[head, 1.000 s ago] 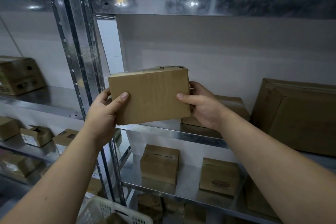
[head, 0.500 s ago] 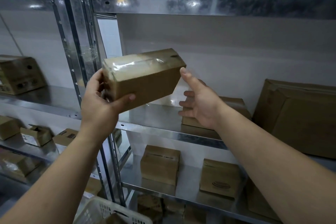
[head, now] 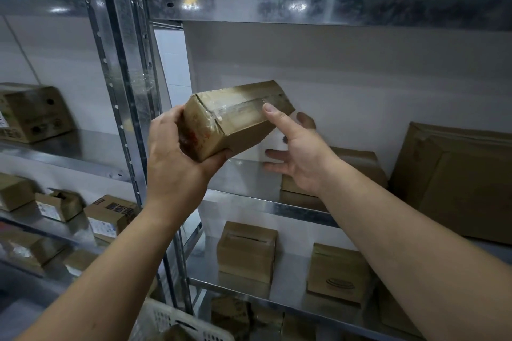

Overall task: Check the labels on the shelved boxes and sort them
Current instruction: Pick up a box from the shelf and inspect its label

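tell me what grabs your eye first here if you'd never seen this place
The taped cardboard box, held tilted in mid-frame, stands out first. The left hand grips its near end, and the right hand touches its taped top with the thumb, fingers spread. Around it, shiny metal shelving carries more boxes, with a large box at far right.

A single head-worn wide-angle camera looks forward and slightly down, close to the metal shelf (head: 304, 8), with both forearms reaching in from below.
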